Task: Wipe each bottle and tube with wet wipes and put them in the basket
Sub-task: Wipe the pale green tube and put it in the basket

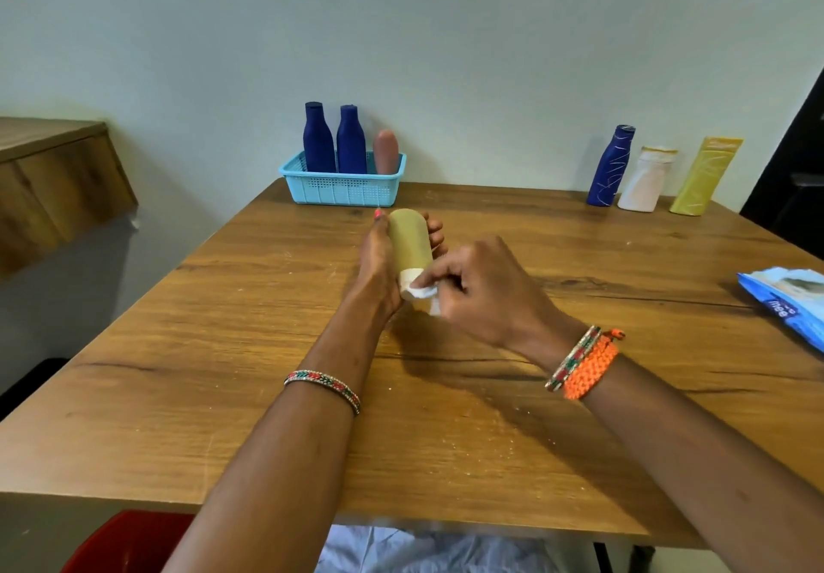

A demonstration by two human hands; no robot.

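Both hands work together: left hand (379,260) grips the olive bottle (409,244), right hand (481,291) pinches the wipe (421,292). Turning the bottle would likely help reach every side.

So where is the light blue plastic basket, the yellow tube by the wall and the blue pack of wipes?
Light blue plastic basket (343,191): head view, front wall.
Yellow tube (704,178): head view, middle of body.
Blue pack of wipes (789,300): head view, top face.
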